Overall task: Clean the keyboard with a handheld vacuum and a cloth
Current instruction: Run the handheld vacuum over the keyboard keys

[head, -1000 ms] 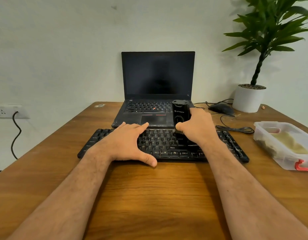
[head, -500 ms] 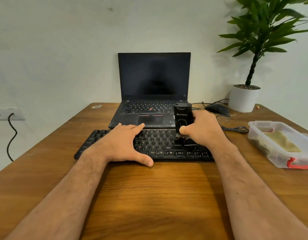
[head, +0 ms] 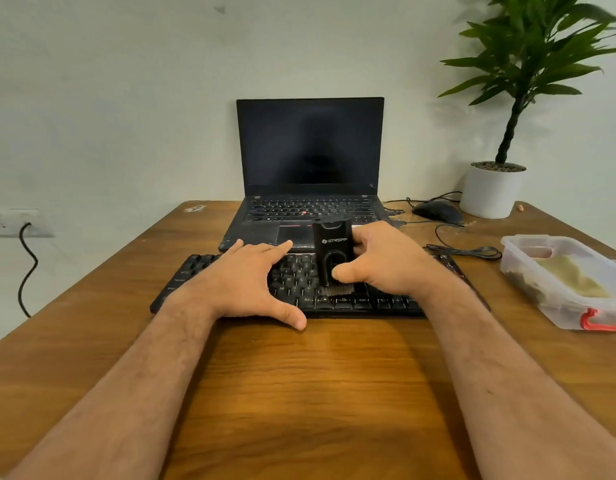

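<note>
A black keyboard (head: 337,301) lies across the middle of the wooden table (head: 317,393). My left hand (head: 244,282) rests flat on its left half, fingers straight and thumb at the front edge. My right hand (head: 386,263) grips a black handheld vacuum (head: 332,249), held upright with its brush tip down on the keys near the keyboard's middle. A yellowish cloth (head: 569,277) lies inside a clear plastic box (head: 528,289) at the right.
An open black laptop (head: 310,174) stands just behind the keyboard. A mouse (head: 438,212) with its cable and a white potted plant (head: 492,192) are at the back right. A wall socket (head: 8,222) with a black cord is on the left.
The vacuum in my right hand has come slightly toward me and lower onto the keys. My left hand has stayed on the keyboard's left half. The view has tilted down a little.
</note>
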